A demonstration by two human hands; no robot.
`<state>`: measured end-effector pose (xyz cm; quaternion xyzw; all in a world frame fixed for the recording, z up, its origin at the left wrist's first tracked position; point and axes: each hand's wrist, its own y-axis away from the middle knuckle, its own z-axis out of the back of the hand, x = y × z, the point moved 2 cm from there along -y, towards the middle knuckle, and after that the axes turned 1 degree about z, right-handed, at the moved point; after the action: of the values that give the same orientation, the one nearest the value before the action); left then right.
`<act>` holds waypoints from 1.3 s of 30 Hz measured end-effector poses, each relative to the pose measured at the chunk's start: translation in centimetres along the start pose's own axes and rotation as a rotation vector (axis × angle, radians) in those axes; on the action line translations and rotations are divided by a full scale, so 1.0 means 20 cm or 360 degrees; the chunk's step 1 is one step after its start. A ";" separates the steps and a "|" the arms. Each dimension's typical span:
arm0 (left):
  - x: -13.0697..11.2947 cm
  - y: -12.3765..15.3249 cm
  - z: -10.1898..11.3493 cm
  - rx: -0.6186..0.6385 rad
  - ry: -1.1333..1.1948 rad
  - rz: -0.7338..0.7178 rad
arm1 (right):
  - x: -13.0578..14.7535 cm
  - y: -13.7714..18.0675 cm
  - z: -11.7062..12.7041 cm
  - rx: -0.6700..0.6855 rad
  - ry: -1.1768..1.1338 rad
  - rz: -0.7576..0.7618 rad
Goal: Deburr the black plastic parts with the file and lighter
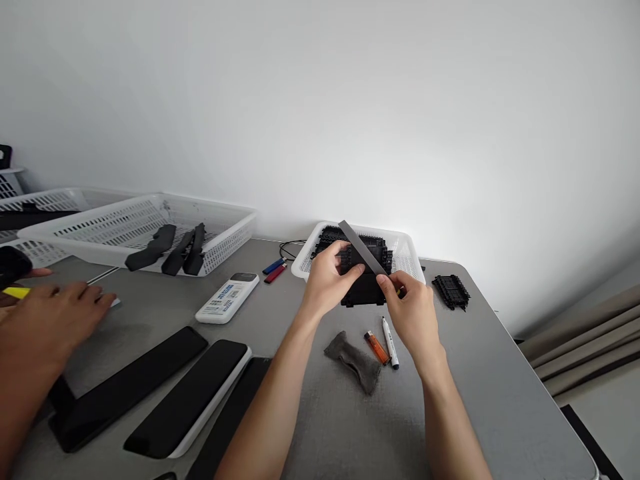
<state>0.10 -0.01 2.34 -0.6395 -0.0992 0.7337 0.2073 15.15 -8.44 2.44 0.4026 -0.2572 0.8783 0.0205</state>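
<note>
My left hand (327,277) grips a black plastic part (367,290) with toothed edges, its thumb lying across the front. A flat grey metal file (362,248) slants over the part's face. My right hand (413,307) is closed round the file's lower end, thumb on top; its handle is mostly hidden in the palm. Behind both hands stands a white basket (411,250) holding more black parts. Another black toothed part (451,291) lies alone to the right. Below my hands are a grey cloth (353,362), an orange lighter (377,348) and a white marker (391,343).
Another person's hand (55,327) works at the left edge. A large white basket (225,235) holds black pieces. Blue (273,266) and red (276,273) lighters, a white device (228,298) and black-faced phone-like slabs (187,399) lie on the table. The table's right edge (525,365) is near.
</note>
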 end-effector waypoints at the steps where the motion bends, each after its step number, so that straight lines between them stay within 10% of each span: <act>1: 0.00 0.00 0.00 -0.0003 0.0008 0.0015 | 0.00 0.00 -0.01 -0.0025 0.0022 -0.0007; 39: 0.01 -0.01 0.00 -0.0109 0.0093 0.0087 | 0.03 0.01 -0.02 -0.0002 0.0075 0.0055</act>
<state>0.13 0.17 2.26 -0.6697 -0.1008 0.7163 0.1680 14.48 -8.62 2.58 0.3774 -0.2641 0.8875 0.0116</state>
